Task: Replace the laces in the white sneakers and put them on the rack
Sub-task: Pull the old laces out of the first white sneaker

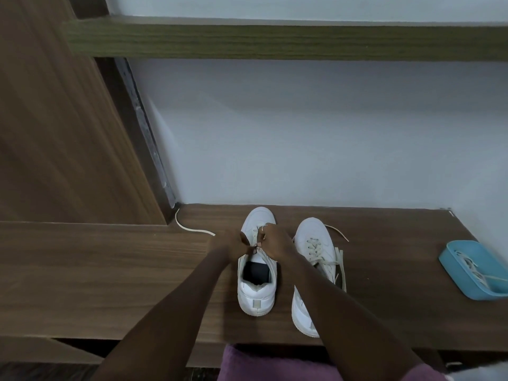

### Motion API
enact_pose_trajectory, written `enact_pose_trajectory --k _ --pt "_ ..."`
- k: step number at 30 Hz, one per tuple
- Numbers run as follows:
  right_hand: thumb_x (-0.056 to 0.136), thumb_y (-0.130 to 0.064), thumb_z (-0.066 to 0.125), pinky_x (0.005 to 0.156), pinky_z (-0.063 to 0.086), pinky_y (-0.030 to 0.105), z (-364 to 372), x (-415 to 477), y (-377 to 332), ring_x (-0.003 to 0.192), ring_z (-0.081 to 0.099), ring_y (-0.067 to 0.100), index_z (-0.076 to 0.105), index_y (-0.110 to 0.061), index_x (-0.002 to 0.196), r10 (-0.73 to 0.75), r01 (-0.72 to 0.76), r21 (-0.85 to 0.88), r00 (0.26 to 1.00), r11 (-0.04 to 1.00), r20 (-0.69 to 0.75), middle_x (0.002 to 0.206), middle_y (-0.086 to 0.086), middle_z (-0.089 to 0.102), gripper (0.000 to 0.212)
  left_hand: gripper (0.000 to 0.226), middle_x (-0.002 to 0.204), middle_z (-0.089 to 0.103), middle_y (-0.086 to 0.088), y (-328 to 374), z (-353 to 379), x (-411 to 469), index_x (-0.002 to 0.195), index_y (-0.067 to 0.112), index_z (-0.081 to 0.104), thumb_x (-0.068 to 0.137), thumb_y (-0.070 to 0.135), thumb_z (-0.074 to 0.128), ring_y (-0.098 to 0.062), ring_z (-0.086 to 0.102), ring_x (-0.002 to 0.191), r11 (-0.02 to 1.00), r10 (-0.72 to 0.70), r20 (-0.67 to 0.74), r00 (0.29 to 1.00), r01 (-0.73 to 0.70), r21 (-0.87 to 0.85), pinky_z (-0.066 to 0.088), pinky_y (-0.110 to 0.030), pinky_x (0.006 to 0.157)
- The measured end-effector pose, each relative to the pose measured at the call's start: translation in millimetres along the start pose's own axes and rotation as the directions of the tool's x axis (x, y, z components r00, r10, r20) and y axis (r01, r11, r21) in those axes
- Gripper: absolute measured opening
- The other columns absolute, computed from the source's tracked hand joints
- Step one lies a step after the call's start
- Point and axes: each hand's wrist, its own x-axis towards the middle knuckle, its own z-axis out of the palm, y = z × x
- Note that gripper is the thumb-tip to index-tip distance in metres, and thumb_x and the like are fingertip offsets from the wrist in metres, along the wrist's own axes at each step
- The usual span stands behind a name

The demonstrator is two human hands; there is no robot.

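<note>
Down on the wooden bench [110, 270], right up against the pale wall, both white sneakers sit side by side with toes pointing at the wall. The left sneaker [257, 295] is pretty much dead centre and the right sneaker [313, 237] is just beside it, not quite touching as far as I can see. Both arms reach straight out and the hands meet over the left sneaker's eyelet area, just ahead of the tongue. The left hand [233, 247] is a bit blurry, but its fingers are curled in and it looks to be pinching the lace [192, 229], whose loose tail runs out to the left across the bench toward the corner by the brown wooden panel [68, 133]. The right hand [275, 240] is curled over the top of the shoe with a ring on one finger, fingertips nipped onto that same lace where the hands meet. The right forearm crosses over the heel end of the right sneaker, which is already laced in cream, with loose ends [340, 259] spilling onto the bench on its far side. Way off to the right there's a blue tray [453, 259] with a tangle of pale laces [472, 270] inside. A greenish wooden shelf [275, 38] runs across the wall up top, and some purple fabric [261, 364] shows at the bottom edge.
</note>
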Motion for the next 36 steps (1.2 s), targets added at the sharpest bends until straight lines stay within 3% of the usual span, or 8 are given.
enact_pose_trajectory --k 5,10,15,18,20,28,31,36 --pt "0.081 0.004 0.044 0.070 0.041 0.032 0.4 -1.0 6.6 0.074 0.048 0.017 0.039 -0.027 0.054 -0.027 0.025 0.109 1.000 0.994 0.013 0.081 0.001 0.049 0.042 0.020 0.093 0.071 -0.008 2.6 4.4 0.5 0.075 0.014 0.069 0.076 0.034 0.068 -0.024 0.065 0.095 0.995 -0.048 0.004 0.999 0.049 -0.090 0.045 -0.029 0.074" --pt "0.096 -0.006 0.041 0.063 0.034 0.025 -5.7 4.1 8.8 0.061 0.034 0.005 0.040 -0.025 0.066 0.167 -0.243 0.319 0.954 0.916 0.247 0.070 -0.005 0.038 0.035 0.021 0.099 0.068 -0.014 10.7 5.8 5.1 0.083 0.005 0.066 0.074 0.024 0.068 -0.028 0.064 0.097 0.993 -0.087 0.035 0.996 0.090 -0.080 0.048 -0.032 0.075" --pt "0.100 -0.017 0.045 0.062 0.043 0.020 -8.1 -1.9 15.3 0.062 0.047 0.011 0.053 -0.007 0.091 0.299 -0.452 0.833 0.882 0.321 0.364 0.073 0.004 0.053 0.015 0.024 0.097 0.068 -0.010 7.9 7.8 11.3 0.082 0.010 0.068 0.074 0.033 0.072 -0.025 0.063 0.094 0.990 -0.094 0.074 0.993 0.101 -0.094 0.041 -0.027 0.069" --pt "0.097 -0.016 0.049 0.054 0.035 0.021 -1.9 -5.8 21.4 0.053 0.039 0.013 0.050 -0.008 0.074 0.340 -0.423 0.905 0.845 -0.047 0.413 0.057 0.002 0.042 0.025 0.026 0.090 0.068 -0.008 7.1 9.2 11.6 0.079 0.011 0.068 0.075 0.037 0.071 -0.024 0.064 0.093 0.990 -0.095 0.079 0.992 0.103 -0.096 0.044 -0.029 0.072" --pt "0.094 -0.012 0.052 0.062 0.043 0.023 -0.7 -7.1 21.1 0.058 0.045 0.015 0.052 -0.005 0.072 0.356 -0.419 0.896 0.823 -0.148 0.444 0.062 0.004 0.043 0.022 0.024 0.079 0.063 -0.005 7.0 9.1 10.7 0.071 0.013 0.062 0.076 0.036 0.069 -0.024 0.065 0.092 0.992 -0.094 0.083 0.992 0.101 -0.077 0.045 -0.030 0.071" --pt "0.085 -0.006 0.062 0.068 0.048 0.023 -24.9 -2.9 9.1 0.092 0.057 0.015 0.066 -0.009 0.084 0.243 -0.309 0.759 0.949 0.574 0.203 0.096 0.003 0.063 0.005 0.023 0.074 0.062 -0.001 10.3 5.4 12.6 0.062 0.019 0.055 0.069 0.035 0.070 -0.024 0.066 0.086 0.991 -0.122 0.117 0.986 0.128 -0.046 0.051 -0.033 0.078" --pt "0.081 -0.005 0.066 0.064 0.042 0.017 -20.1 1.7 -0.5 0.084 0.059 0.013 0.073 0.000 0.090 0.071 -0.116 0.359 0.988 0.926 0.135 0.088 0.004 0.066 0.012 0.020 0.067 0.061 0.000 11.6 4.4 12.0 0.061 0.018 0.058 0.073 0.031 0.069 -0.022 0.066 0.081 0.988 -0.135 0.120 0.984 0.143 -0.065 0.051 -0.031 0.078" --pt "0.092 -0.009 0.047 0.078 0.045 0.032 -11.0 8.0 -6.0 0.100 0.061 0.029 0.064 0.003 0.101 0.020 -0.009 -0.099 0.994 0.995 0.110 0.108 0.015 0.064 0.023 0.016 0.086 0.072 -0.003 9.6 8.4 16.5 0.067 0.019 0.065 0.077 0.031 0.067 -0.022 0.067 0.089 0.987 -0.120 0.112 0.986 0.131 -0.089 0.052 -0.032 0.082"
